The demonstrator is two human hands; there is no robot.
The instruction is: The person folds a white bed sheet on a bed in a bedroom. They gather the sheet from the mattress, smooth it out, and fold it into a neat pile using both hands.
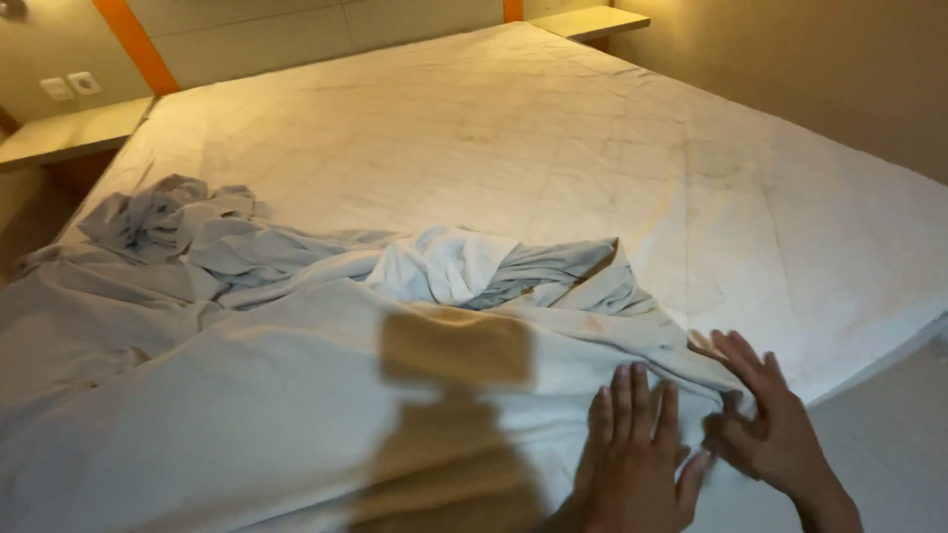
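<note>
A white bed sheet [296, 395] lies crumpled over the near left part of a bare mattress [553, 148]. My left hand [637, 454] rests flat on the sheet near the mattress's front edge, fingers together and stretched out. My right hand [765, 419] is just to its right, fingers spread, touching the sheet's corner where it hangs at the mattress edge. Neither hand grips the cloth. The sheet bunches into folds [464, 266] in the middle of the bed and a rumpled heap [168, 212] at the far left.
A wooden bedside shelf [69, 133] stands at the far left and another [592, 20] at the far right. The wall behind has an orange stripe [138, 44] and sockets [71, 85]. Pale floor [889, 434] runs along the bed's right side.
</note>
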